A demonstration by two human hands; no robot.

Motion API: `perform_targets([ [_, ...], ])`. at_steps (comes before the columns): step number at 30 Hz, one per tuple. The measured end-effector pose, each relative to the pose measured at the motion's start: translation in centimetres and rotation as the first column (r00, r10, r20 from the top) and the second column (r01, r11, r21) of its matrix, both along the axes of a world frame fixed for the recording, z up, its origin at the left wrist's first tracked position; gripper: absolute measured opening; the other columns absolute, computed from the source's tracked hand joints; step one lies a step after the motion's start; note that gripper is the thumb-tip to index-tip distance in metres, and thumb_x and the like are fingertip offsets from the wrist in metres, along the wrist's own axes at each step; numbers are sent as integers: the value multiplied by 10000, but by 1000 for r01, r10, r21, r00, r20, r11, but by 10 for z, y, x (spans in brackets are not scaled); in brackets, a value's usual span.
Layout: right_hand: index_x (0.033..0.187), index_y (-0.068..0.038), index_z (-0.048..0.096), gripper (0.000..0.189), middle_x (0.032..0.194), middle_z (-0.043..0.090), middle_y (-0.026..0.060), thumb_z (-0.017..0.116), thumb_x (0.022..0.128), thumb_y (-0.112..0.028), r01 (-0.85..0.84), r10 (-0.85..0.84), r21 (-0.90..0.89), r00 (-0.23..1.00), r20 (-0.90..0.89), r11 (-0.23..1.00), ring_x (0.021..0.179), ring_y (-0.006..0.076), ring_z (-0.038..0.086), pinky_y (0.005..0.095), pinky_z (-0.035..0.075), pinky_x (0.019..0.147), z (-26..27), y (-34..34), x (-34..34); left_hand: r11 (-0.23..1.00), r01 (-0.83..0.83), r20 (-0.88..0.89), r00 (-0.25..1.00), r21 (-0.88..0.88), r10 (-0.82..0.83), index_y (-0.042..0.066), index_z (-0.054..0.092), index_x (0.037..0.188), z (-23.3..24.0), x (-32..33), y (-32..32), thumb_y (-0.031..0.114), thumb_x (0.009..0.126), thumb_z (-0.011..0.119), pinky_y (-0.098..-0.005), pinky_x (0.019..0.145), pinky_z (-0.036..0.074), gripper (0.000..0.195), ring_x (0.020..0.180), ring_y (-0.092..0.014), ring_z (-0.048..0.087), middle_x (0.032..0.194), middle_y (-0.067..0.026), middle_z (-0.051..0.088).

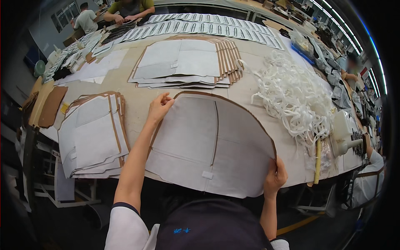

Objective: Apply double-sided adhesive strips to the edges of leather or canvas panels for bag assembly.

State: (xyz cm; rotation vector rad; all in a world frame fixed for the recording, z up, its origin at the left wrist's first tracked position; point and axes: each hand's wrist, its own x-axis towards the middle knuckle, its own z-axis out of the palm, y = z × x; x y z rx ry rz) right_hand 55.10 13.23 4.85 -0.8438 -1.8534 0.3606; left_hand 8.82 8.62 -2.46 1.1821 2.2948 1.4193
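A large white sheet panel [187, 131] with a curved, brown-edged top lies before me, partly over the table's front edge. Its right side is lifted and bowed. My right hand [276, 176] grips that right edge, thumb in front. At the upper left corner, my left hand [161, 106] has its fingertips on the brown edging and seems to pinch it. A dark seam [215, 134] runs down the panel's middle, and a small white tab [207, 175] sits near its lower border. The fingers behind the panel are hidden.
Fanned stacks of similar panels lie left [93, 137] and farther back [181, 59]. A heap of white strips [293, 90] covers the right side, near a white plastic bottle [342, 131] and a yellow stick [317, 162]. Rows of small white pieces [200, 28] and a co-worker [129, 12] are beyond.
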Motion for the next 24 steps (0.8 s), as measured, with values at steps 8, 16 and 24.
perform_targets([
  [8, 1032, 42, 663, 143, 764, 562, -36, 608, 992, -83, 102, -185, -438, 971, -152, 893, 683, 64, 498, 223, 444, 674, -15, 6, 31, 993, 113, 16, 993, -13, -113, 15, 529, 1383, -1, 20, -7, 320, 799, 805, -350, 875, 517, 715, 965, -215, 601, 1186, -130, 653],
  [16, 951, 34, 664, 156, 724, 533, -78, 675, 947, -122, -6, -93, -745, 991, -92, 667, 650, 6, 423, 199, 338, 577, -62, 44, 67, 990, 40, -94, 994, -137, -53, 34, 716, 1029, 1, 30, 18, 205, 778, 708, -390, 770, 537, 304, 842, -256, 675, 892, -103, 706],
  [24, 990, 28, 654, 151, 767, 528, -61, 692, 928, -104, -67, -2, -763, 996, -89, 643, 698, 30, 451, 216, 375, 625, -44, 45, 58, 964, 90, -249, 956, -250, -154, 51, 721, 882, 15, 30, 43, 321, 788, 729, -388, 744, 532, 286, 830, -264, 661, 881, -112, 698],
])
